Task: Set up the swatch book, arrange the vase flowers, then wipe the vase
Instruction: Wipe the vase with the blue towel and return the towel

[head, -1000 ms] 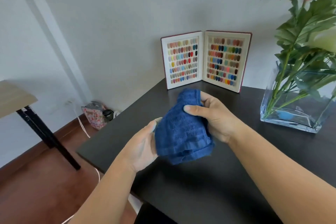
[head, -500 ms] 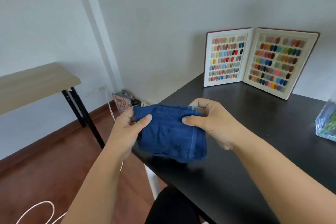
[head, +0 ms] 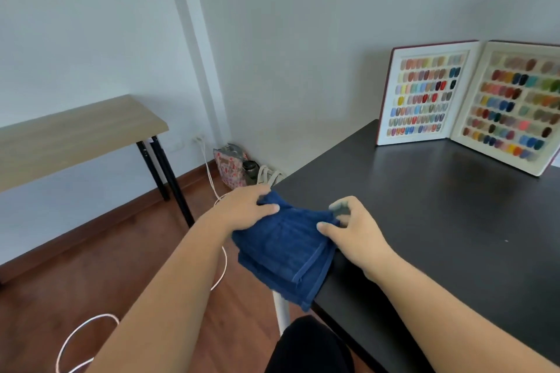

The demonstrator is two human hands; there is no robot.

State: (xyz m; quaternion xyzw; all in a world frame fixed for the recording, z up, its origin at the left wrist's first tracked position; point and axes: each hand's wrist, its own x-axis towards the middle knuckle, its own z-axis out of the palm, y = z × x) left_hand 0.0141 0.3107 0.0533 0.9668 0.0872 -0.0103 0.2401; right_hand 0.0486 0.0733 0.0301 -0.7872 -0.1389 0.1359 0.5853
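A folded dark blue towel (head: 288, 254) hangs over the left front corner of the black table (head: 439, 215). My left hand (head: 242, 209) grips its far left corner. My right hand (head: 351, 230) pinches its right edge between thumb and fingers. The swatch book (head: 472, 103) stands open and upright at the back of the table against the wall, its two pages filled with rows of coloured nail tips. The vase and flowers are out of view.
A light wooden side table (head: 75, 133) with black legs stands at the left. On the floor by the wall sit a floral bag (head: 230, 166) and a dark bottle (head: 250, 171). A white cable (head: 218, 251) loops across the wooden floor.
My view has swung left, so the vase and flowers have left the frame. Both hands have carried the towel left and down to the table's corner and spread it flatter.
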